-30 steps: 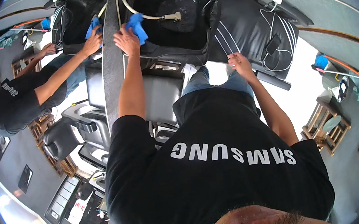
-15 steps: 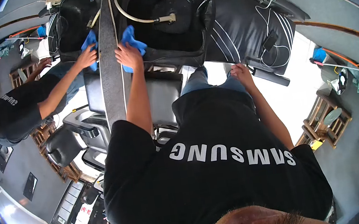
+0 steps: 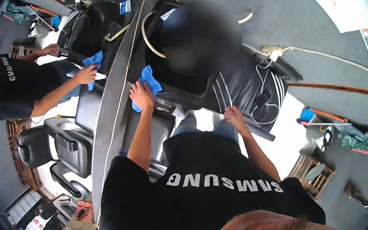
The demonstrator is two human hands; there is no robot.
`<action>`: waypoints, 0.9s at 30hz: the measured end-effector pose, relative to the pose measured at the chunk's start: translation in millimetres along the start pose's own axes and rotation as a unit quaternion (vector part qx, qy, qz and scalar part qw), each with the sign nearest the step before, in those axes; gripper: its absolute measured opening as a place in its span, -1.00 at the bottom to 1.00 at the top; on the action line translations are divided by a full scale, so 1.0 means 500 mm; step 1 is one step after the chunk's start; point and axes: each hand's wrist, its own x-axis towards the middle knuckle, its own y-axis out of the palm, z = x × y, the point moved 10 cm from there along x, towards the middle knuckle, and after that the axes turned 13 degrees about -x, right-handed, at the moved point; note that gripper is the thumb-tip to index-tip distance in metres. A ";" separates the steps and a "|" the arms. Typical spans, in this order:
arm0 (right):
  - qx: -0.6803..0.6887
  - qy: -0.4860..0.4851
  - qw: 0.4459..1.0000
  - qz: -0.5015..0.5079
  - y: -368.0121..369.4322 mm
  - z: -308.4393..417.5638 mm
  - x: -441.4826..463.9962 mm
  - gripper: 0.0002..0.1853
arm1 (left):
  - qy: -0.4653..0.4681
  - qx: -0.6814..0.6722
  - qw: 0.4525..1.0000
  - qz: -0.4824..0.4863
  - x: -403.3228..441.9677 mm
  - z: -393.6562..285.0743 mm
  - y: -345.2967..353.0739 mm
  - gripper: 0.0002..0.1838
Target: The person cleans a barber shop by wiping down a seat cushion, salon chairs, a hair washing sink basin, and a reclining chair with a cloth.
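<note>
Blue cloth: gripped in the left hand (image 3: pixel 142 96); the blue cloth (image 3: pixel 151 81) is set at the 8 o'clock corner of the black basin (image 3: pixel 191 96), with parts jutting out from the fingers toward 1 o'clock and 7 o'clock.
Left hand: closed loosely over the cloth, the fingers laid across it and pointed toward 12 o'clock.
Right hand: the right hand (image 3: pixel 233 115) is held with bent fingers at the front edge of the black striped cushion (image 3: pixel 239 80); whether anything is gripped cannot be told.
Basin: partly hidden by 1 dark, blurred round shape (image 3: pixel 202 37); a pale hose (image 3: pixel 145 39) is curved along its 10 o'clock side.
Cushion: placed at the basin's 4 o'clock; on it, a black adapter (image 3: pixel 262 100) is lying amid a looped white cable (image 3: pixel 277 111).
Black seat: the black seat (image 3: pixel 151 130) is seen at 6 o'clock from the cloth.
Mirror: its grey edge (image 3: pixel 110 96) is seen at 9 o'clock from the left hand; the cloth is reflected beyond it.
</note>
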 end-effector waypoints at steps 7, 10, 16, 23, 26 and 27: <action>-0.053 0.003 0.999 0.013 0.012 0.030 -0.042 -0.73 | -0.004 0.028 0.998 -0.061 0.121 0.011 -0.007 -0.71; -0.050 -0.005 0.999 0.020 0.009 0.033 -0.049 -0.72 | -0.010 0.009 0.997 -0.073 0.091 0.008 0.000 -0.71; -0.057 -0.001 0.998 0.020 0.003 0.018 -0.059 -0.71 | -0.016 -0.055 0.998 -0.008 -0.057 -0.017 -0.003 -0.70; -0.109 -0.036 0.992 0.051 -0.001 0.021 -0.056 -0.71 | 0.016 0.033 0.997 -0.064 0.214 0.012 0.014 -0.74; -0.105 -0.023 0.993 0.045 -0.009 0.044 -0.051 -0.74 | 0.012 0.025 0.998 -0.049 0.212 0.007 0.044 -0.76; -0.094 -0.016 0.995 0.042 -0.014 0.053 -0.048 -0.74 | 0.035 0.013 0.998 -0.041 0.186 -0.003 0.050 -0.78</action>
